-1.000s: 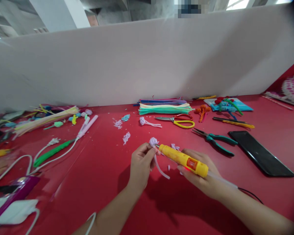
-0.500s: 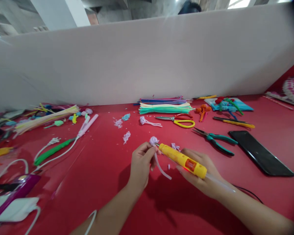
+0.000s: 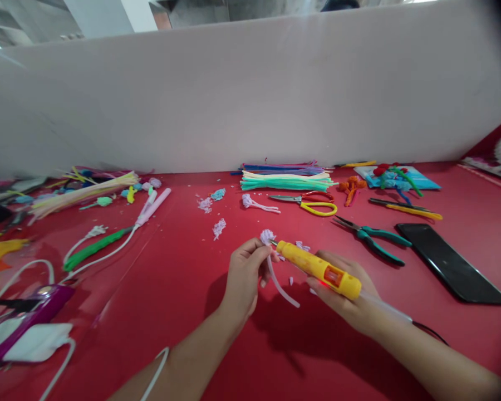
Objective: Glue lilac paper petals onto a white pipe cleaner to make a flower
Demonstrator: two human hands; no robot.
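Note:
A small lilac pipe-cleaner piece [image 3: 268, 236] with a bent tail hanging down is pinched between the fingers of my left hand [image 3: 246, 270]. My right hand [image 3: 350, 289] is wrapped round a yellow glue gun [image 3: 317, 267], which shows a red glow on its underside. The metal tip of the gun meets the lilac piece at its right side, just beyond my left fingertips. Lilac scraps [image 3: 303, 245] lie behind the gun. Another lilac piece with two stems [image 3: 259, 204] rests farther back on the red table [image 3: 171, 289].
Yellow-and-red scissors [image 3: 317, 205], teal pliers [image 3: 376, 239] and a black phone [image 3: 453, 262] lie to the right. Bundled pipe cleaners [image 3: 288, 180] sit by the white partition [image 3: 234, 100]. At the left are a green-handled tool [image 3: 96, 249], cables and a purple device [image 3: 37, 320].
The camera view has shifted slightly, so the table items appear a little farther right. Both hands keep their hold, with the glue gun tip still at the lilac piece.

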